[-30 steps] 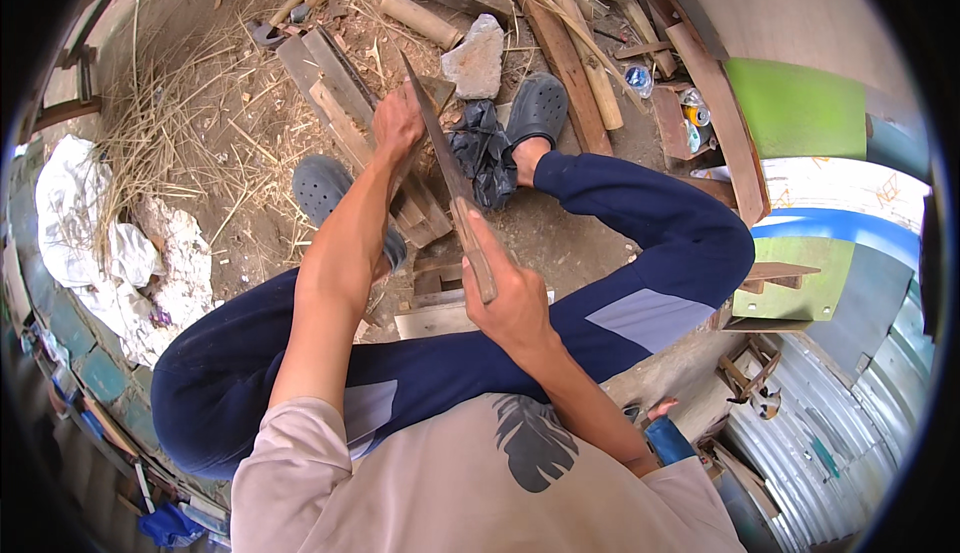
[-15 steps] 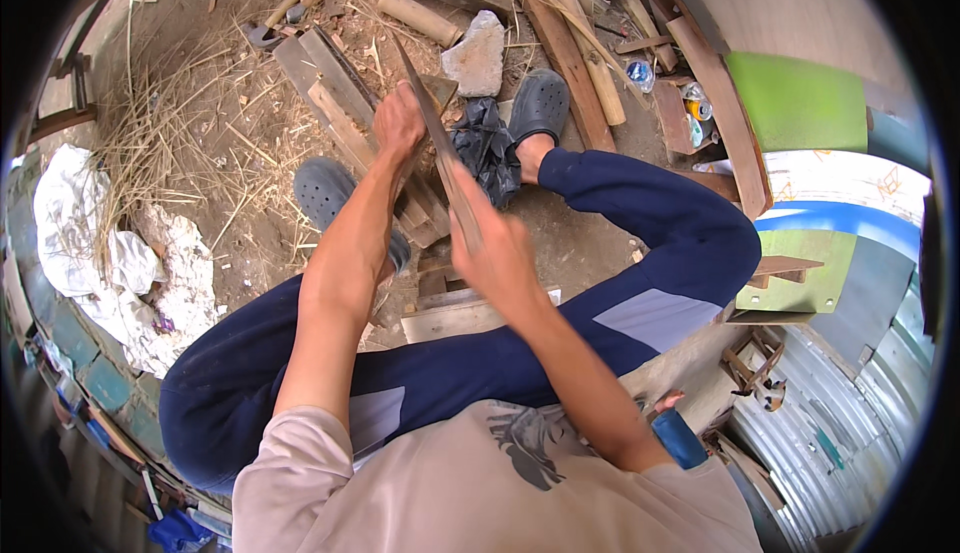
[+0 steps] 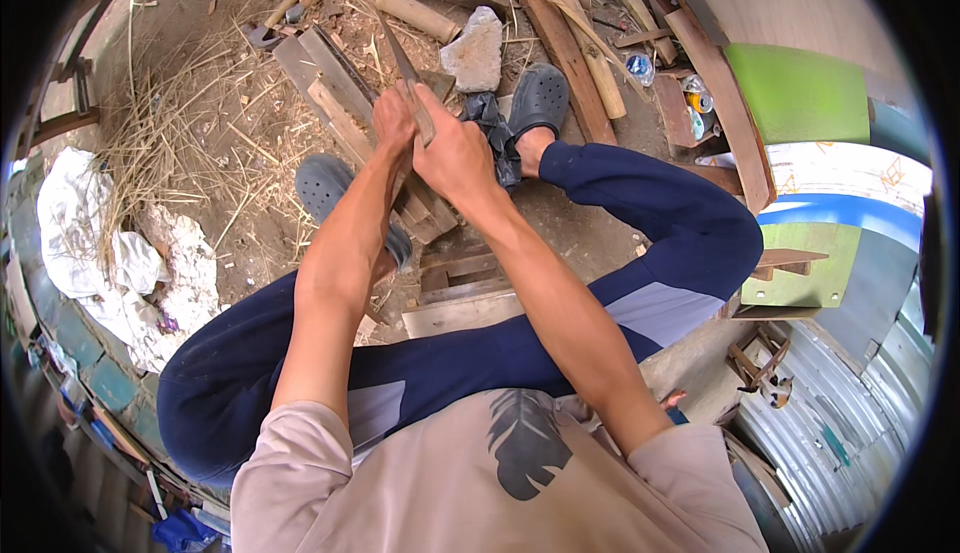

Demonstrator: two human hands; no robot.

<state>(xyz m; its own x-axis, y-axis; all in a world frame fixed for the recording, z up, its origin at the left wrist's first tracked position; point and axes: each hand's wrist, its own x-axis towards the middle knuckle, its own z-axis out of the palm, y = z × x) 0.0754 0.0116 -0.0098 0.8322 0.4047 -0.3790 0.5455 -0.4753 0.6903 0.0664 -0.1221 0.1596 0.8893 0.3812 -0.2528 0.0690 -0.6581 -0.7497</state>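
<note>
My right hand (image 3: 452, 153) is closed around the near end of a long, tapered blade (image 3: 402, 61), which looks like a handsaw. The blade points away from me, its narrow tip above the wood chips on the ground. Close beside it, my left hand (image 3: 394, 121) is clenched over the wooden blocks; what its fingers grip is hidden. Below and left of the hands lie several wooden beams (image 3: 335, 108) side by side. A crumpled black plastic bag (image 3: 487, 113) is partly covered by my right hand.
A pale stone block (image 3: 474, 51) and a bamboo piece (image 3: 420, 16) lie beyond my hands. My feet wear grey clogs (image 3: 540, 99). Straw (image 3: 165, 153) and a white sack (image 3: 75, 213) are at left. Long planks (image 3: 565, 48) and cans (image 3: 697, 98) lie at right.
My right hand has pushed forward along the blade's line, from near my lap up to beside my left hand. My left hand stays nearly in place.
</note>
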